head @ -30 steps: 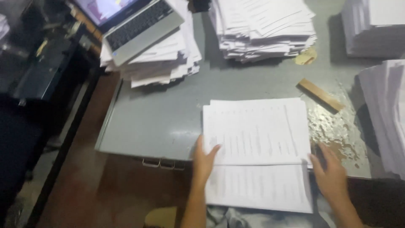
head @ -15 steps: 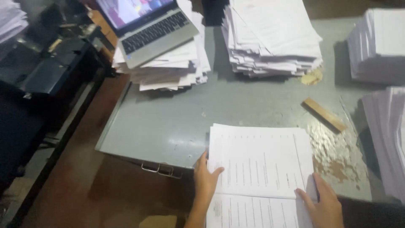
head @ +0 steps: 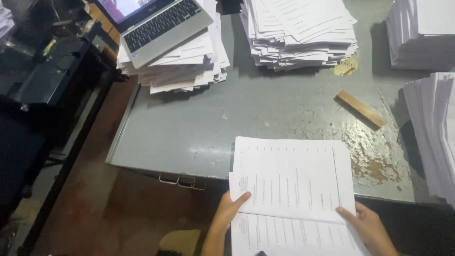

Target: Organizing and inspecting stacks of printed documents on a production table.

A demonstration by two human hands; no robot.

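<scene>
Both hands are holding a stack of printed sheets (head: 293, 178) at the near edge of the grey metal table (head: 189, 132). The left hand (head: 227, 211) is gripping the stack's left edge, thumb lying on top of the upper page, the other fingers under and hidden. The right hand (head: 369, 227) is gripping the lower right corner the same way — thumb on top. The upper sheet's long axis is running left to right across the view, tilted slightly; the print lines are running away from the person. A lower sheet is sticking out toward the body, overhanging the table edge. A small wooden block (head: 360, 109) is lying diagonally, well beyond the stack. A laptop (head: 156, 23) is sitting open on a paper pile (head: 189, 66) — far left. More paper stacks (head: 303, 33) are sitting along the far and right sides.
</scene>
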